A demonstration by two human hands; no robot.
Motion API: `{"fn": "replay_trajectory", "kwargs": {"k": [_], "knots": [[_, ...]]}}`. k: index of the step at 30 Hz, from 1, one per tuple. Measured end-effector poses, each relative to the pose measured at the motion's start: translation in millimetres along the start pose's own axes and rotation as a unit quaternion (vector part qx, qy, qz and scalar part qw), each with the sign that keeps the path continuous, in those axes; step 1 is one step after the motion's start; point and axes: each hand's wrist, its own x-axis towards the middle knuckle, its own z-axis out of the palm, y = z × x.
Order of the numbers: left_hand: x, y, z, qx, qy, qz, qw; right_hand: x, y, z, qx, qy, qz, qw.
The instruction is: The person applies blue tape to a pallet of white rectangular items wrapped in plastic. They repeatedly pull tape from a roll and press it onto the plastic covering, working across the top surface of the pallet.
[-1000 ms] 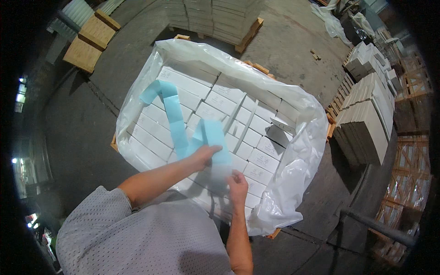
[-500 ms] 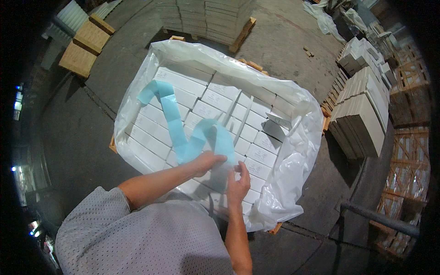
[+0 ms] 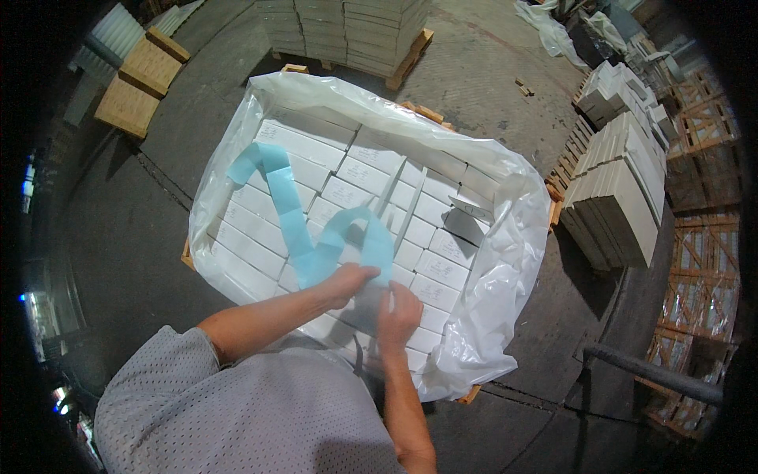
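Observation:
A long light-blue strip (image 3: pixel 286 192), folded crosswise at intervals like a band of labels, lies over the white boxes (image 3: pixel 246 231) and loops up to my hands. My left hand (image 3: pixel 350 285) is closed on the strip near its close end, thumb pointing right. Just right of it, my right hand (image 3: pixel 400 317) pinches the strip's end with thumb and fingertips. Both hands are above the near part of the boxes. The boxes stand packed in rows inside a crate lined with clear plastic sheeting (image 3: pixel 505 237).
Two narrow pale strips (image 3: pixel 410 207) and a small upright card (image 3: pixel 471 208) lie on the boxes. Stacked pale slabs (image 3: pixel 612 197) stand at right, a grey stack (image 3: pixel 347 31) at the far side, a wooden pallet piece (image 3: pixel 136 91) far left. A dark rail (image 3: pixel 655 375) is at lower right.
My right hand has shifted left and closed its fingers on the strip's end beside my left hand. The whole view has moved slightly.

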Motion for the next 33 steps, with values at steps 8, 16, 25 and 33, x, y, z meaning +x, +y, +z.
{"fn": "replay_trajectory", "kwargs": {"k": [8,16,25,33], "knots": [[5.7,1.4,7.0,-0.132,0.036,-0.007,0.991,10.2,3.8,11.9,0.038,0.029,-0.014,0.999],[11.8,17.3,-13.2,-0.125,0.137,0.005,0.983,68.4,61.9,14.9,0.239,0.049,0.278,0.929],[21.5,1.8,-33.5,-0.116,0.115,0.039,0.986,171.4,189.3,19.1,0.04,0.032,0.244,0.968],[26.2,-8.8,-35.5,-0.11,0.114,0.008,0.987,188.5,200.4,26.7,-0.09,-0.005,0.222,0.971]]}}
